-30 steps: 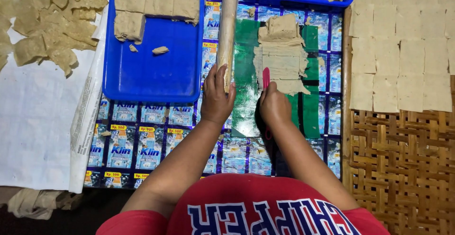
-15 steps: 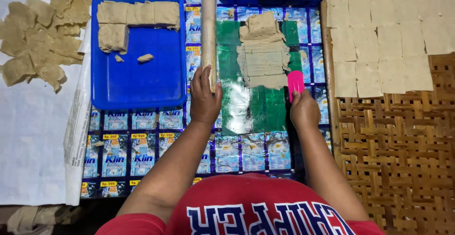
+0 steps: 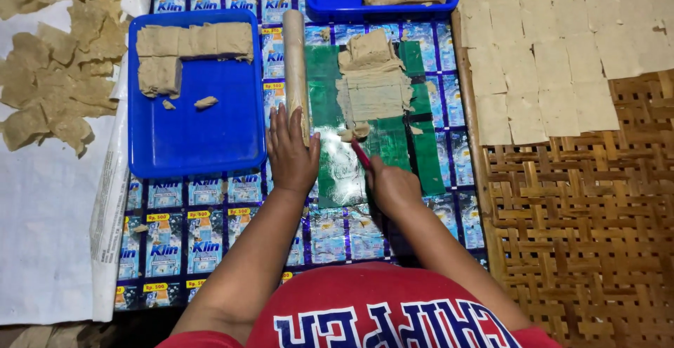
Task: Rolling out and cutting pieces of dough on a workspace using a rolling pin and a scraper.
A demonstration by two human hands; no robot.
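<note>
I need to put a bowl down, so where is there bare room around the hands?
Free: the lower part of the blue tray, below the dough blocks, and the woven mat right of the right hand. Crowded: the green sheet, between the rolling pin and the flattened dough.

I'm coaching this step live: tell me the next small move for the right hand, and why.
Probably slide the pink tool forward under the flattened sheet. The right hand holds it with its tip at the sheet's near edge, by a small scrap, while the left hand rests on the rolling pin.
</note>
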